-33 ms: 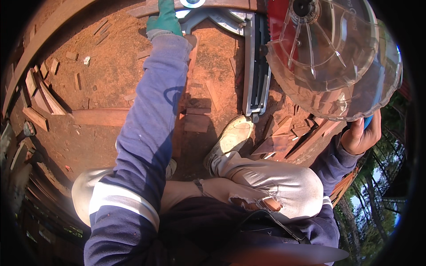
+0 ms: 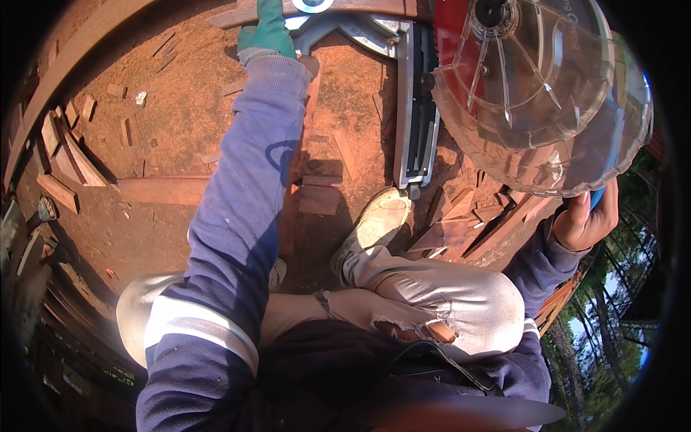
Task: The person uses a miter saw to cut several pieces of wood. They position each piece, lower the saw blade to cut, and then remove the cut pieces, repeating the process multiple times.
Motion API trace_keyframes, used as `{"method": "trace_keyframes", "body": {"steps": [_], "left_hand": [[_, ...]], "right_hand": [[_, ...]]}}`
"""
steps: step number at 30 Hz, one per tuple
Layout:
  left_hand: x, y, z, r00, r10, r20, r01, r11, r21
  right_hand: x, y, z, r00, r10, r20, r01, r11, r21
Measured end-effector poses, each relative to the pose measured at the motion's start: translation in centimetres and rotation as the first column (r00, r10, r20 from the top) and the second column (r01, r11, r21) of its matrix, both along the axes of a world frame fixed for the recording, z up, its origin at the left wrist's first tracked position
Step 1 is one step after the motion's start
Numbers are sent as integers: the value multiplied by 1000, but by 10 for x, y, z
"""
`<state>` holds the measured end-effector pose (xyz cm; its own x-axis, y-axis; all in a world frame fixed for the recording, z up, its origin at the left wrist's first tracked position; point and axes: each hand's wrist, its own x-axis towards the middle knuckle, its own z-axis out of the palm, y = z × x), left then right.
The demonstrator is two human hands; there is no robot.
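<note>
The person is sitting low behind a mitre saw, with the left hand (image 2: 268, 36) reaching up to the top edge of the view in a green glove. It is lying over a wooden board (image 2: 381, 6) that is resting across the saw's metal base (image 2: 371, 34). The glove is probably pinning the board so that it cannot shift or lift; the fingers are running out of sight at the upper edge, so one cannot tell how tightly they are closing. This hand is sitting well to the left of the red blade (image 2: 450, 43) — likely to leave a margin from its teeth.

The bare right hand (image 2: 586, 219) is curling around a blue handle (image 2: 597, 197), partly hidden behind the clear guard (image 2: 529, 155). That hold seems to be giving control of the saw head, while the guard is shielding the blade's near side.

A long slotted rail (image 2: 417, 115) is pointing back toward the pale shoe (image 2: 381, 219), which is resting just beside its end — perhaps bracing the sitter. Wood offcuts (image 2: 446, 234) are lying scattered to the right of the shoe, on ground dusted with orange-brown sawdust (image 2: 191, 129).
</note>
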<state>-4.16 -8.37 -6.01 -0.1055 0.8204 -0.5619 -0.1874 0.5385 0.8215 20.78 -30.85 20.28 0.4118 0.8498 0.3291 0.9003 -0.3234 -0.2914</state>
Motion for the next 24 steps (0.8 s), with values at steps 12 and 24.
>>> {"method": "trace_keyframes", "body": {"steps": [12,24], "left_hand": [[2,-4,3,1000,8,2,-8,1000,6],[14,36,3,997,4,-82,-3,1000,13]], "right_hand": [[-1,3,-4,997,41,71,-44,998,45],[2,1,3,987,51,150,-53,998,12]]}}
